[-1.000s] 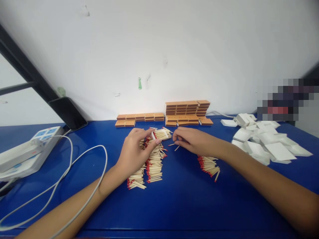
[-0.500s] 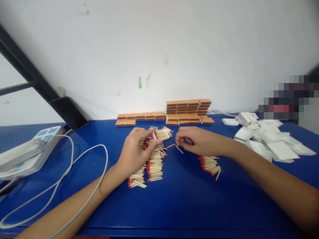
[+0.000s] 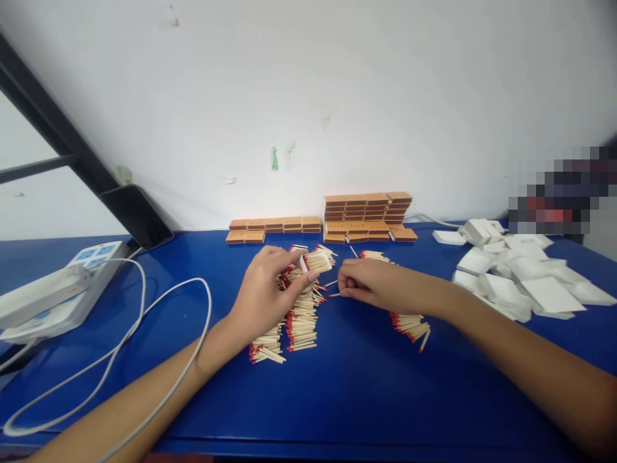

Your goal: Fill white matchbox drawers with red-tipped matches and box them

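Between thumb and fingers, my left hand (image 3: pixel 272 283) grips a small white matchbox tray (image 3: pixel 326 267) filled with matches, their red heads toward the palm. Under and beside that hand lie rows of loose red-headed matches (image 3: pixel 302 331), partly covered by it. My right hand (image 3: pixel 359 281) is closed just right of the tray, with a single match (image 3: pixel 334 295) pinched at its fingertips, red head pointing left. Another match (image 3: pixel 331 283) lies close by on the blue table. More matches (image 3: pixel 411 326) show on both sides of my right wrist.
Orange-brown matchboxes (image 3: pixel 366 206) are stacked along the wall. A heap of white trays (image 3: pixel 525 267) sits at the right. At the left are a power strip (image 3: pixel 94 257), a black phone-like slab (image 3: pixel 137 215) and a white cable (image 3: pixel 207 302) looping over my left forearm.
My right hand has moved slightly down and turned, and the match near its fingertips now points left in its pinch. My left hand still holds the tray in much the same place.
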A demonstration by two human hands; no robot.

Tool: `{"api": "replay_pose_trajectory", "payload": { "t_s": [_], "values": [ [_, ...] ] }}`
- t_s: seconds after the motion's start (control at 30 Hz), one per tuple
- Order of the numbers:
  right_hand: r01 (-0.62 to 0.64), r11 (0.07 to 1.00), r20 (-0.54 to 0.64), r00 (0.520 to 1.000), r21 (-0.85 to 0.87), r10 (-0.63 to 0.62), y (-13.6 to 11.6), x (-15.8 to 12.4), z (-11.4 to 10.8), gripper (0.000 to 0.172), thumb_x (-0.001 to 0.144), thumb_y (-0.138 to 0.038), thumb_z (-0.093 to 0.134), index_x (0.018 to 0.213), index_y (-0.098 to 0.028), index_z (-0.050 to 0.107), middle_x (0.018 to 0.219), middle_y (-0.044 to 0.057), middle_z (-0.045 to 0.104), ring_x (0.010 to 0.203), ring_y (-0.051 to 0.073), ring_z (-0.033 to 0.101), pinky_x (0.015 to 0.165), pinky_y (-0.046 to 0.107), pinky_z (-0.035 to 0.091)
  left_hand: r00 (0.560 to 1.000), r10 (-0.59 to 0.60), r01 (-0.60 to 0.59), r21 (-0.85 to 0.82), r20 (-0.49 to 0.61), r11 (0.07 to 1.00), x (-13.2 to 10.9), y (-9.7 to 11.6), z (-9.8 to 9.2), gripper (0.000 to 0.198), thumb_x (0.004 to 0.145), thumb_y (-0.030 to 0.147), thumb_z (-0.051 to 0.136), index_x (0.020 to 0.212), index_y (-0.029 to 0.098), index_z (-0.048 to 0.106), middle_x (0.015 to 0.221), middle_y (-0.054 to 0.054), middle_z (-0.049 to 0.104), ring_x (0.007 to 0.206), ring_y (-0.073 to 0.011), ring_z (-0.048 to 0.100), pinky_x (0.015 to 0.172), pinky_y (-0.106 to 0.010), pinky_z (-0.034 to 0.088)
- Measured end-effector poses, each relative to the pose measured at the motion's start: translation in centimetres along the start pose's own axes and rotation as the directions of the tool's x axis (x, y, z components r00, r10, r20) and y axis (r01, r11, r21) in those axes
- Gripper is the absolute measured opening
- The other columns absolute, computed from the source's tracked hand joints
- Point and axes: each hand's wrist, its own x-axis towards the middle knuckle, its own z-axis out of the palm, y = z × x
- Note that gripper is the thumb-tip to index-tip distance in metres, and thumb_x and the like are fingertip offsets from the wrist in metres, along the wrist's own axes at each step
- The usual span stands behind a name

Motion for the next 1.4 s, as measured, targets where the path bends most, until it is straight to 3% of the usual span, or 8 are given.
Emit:
{"api": "replay_pose_trajectory", "payload": {
  "t_s": [0.13,0.23,0.53,0.77,0.97,1.1,1.23,1.4],
  "values": [
    [-0.009,0.999,-0.083,0.997,-0.039,0.006,0.2,0.5,0.6,0.005,0.097,-0.025,0.056,0.098,-0.022,0.060,0.101,0.007,0.066,0.082,0.020,0.059,0.074,0.033,0.043,1.000,0.018,-0.018,0.004,0.005,1.000,0.0,-0.1,0.0,0.033,0.096,0.038,0.075,0.125,0.021,0.074,0.099,-0.006,0.076,0.096,-0.0244,0.064,0.086,-0.040,0.053],
    [-0.015,1.000,-0.072,0.997,-0.026,0.013,0.7,0.7,0.7,0.010,0.099,-0.029,0.057,0.104,-0.022,0.060,0.104,0.007,0.064,0.083,0.020,0.058,0.075,0.033,0.042,1.000,0.019,-0.019,0.010,0.010,1.000,0.0,-0.1,0.1,0.033,0.097,0.038,0.075,0.124,0.021,0.074,0.099,-0.006,0.076,0.096,-0.0242,0.064,0.086,-0.039,0.053],
    [-0.033,0.999,-0.047,0.998,-0.022,0.032,1.2,0.3,-0.7,0.013,0.098,-0.024,0.049,0.088,-0.021,0.059,0.098,0.009,0.066,0.087,0.023,0.060,0.077,0.035,0.043,1.000,0.002,-0.002,0.043,0.012,0.999,0.0,-0.3,0.1,0.034,0.095,0.037,0.077,0.124,0.019,0.074,0.095,-0.006,0.075,0.095,-0.0249,0.063,0.084,-0.039,0.053],
    [-0.032,0.999,-0.217,0.975,0.022,0.036,0.6,-0.4,-2.4,0.020,0.101,-0.036,0.049,0.089,-0.023,0.059,0.092,0.007,0.067,0.080,0.021,0.058,0.070,0.035,0.041,0.999,0.004,-0.008,0.073,0.051,0.997,-0.2,-0.4,0.3,0.036,0.095,0.040,0.077,0.124,0.019,0.074,0.095,-0.007,0.075,0.095,-0.0259,0.062,0.086,-0.041,0.052],
    [0.090,0.991,-0.311,0.949,0.101,-0.055,-1.9,-0.2,-0.8,0.021,0.104,-0.038,0.051,0.095,-0.022,0.062,0.095,0.005,0.066,0.083,0.019,0.059,0.073,0.032,0.043,0.993,0.050,-0.045,-0.044,0.103,0.998,-0.4,0.3,0.5,0.035,0.094,0.040,0.078,0.123,0.022,0.075,0.096,-0.006,0.076,0.099,-0.0251,0.063,0.087,-0.040,0.053],
    [0.141,0.984,-0.411,0.908,0.105,-0.086,-1.8,0.3,0.1,0.020,0.103,-0.037,0.055,0.095,-0.022,0.065,0.091,0.004,0.065,0.080,0.017,0.058,0.071,0.031,0.043,0.997,0.022,-0.018,-0.052,0.071,0.998,-0.3,0.4,0.4,0.034,0.094,0.039,0.078,0.123,0.022,0.075,0.099,-0.006,0.077,0.100,-0.0250,0.064,0.088,-0.040,0.053],
    [0.028,0.998,-0.557,0.831,0.063,0.012,0.2,1.6,0.3,0.017,0.100,-0.031,0.058,0.092,-0.020,0.068,0.084,0.003,0.065,0.074,0.017,0.057,0.069,0.031,0.041,0.997,-0.073,0.073,0.014,-0.022,0.997,-0.1,0.0,0.2,0.029,0.095,0.038,0.077,0.120,0.023,0.077,0.098,-0.005,0.077,0.098,-0.0251,0.066,0.088,-0.041,0.054],
    [-0.168,0.986,-0.477,0.868,-0.016,0.140,2.7,3.9,0.5,0.013,0.094,-0.020,0.060,0.088,-0.019,0.072,0.085,0.004,0.070,0.075,0.017,0.060,0.067,0.030,0.039,0.990,-0.101,0.106,0.046,-0.103,0.993,0.2,-0.6,0.1,0.026,0.095,0.038,0.077,0.116,0.023,0.078,0.099,-0.004,0.078,0.100,-0.0250,0.068,0.090,-0.041,0.054]
  ]
}}
